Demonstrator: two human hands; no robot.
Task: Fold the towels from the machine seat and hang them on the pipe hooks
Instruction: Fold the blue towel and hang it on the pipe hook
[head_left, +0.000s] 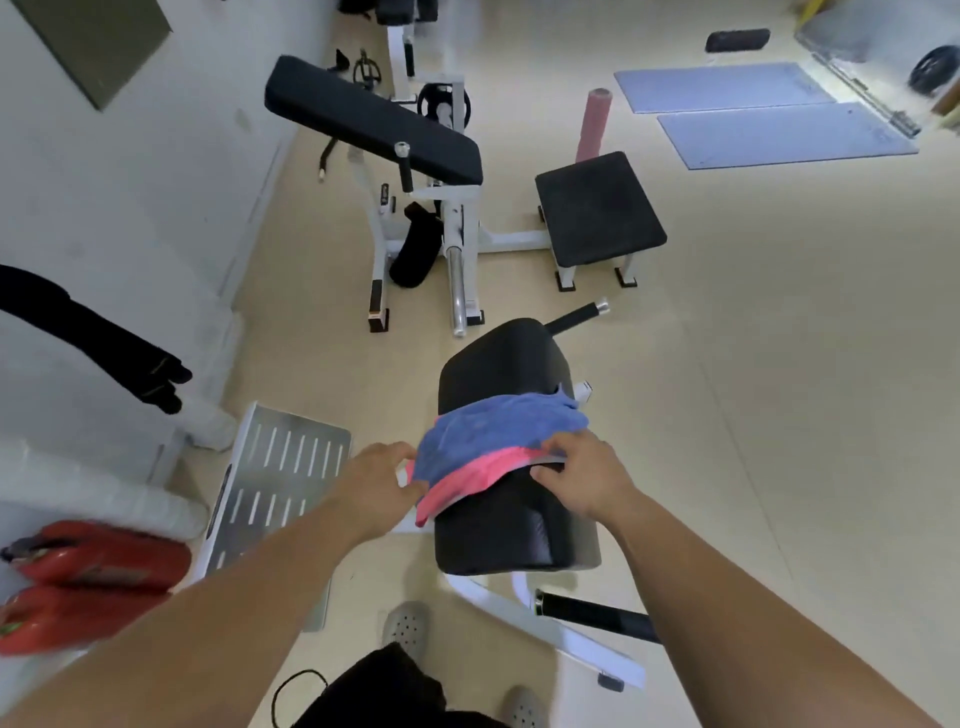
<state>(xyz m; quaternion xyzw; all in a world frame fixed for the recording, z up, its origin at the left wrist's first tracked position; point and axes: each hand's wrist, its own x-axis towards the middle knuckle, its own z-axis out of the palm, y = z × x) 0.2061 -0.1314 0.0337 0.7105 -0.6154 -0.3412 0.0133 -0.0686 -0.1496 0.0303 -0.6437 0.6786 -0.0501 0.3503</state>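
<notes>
In the head view, the towel pile (488, 447), a blue towel (504, 423) over a pink towel (462, 483), lies across the black machine seat (498, 530) straight ahead of me, with its long axis left to right. My left hand (374, 483) pinches its left end and my right hand (582, 473) its right end. Both are equally near.

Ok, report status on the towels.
Left hand and right hand pinch opposite edges of the towels. Blue over pink, unfolded, on the seat. Nothing on top of them.
</notes>
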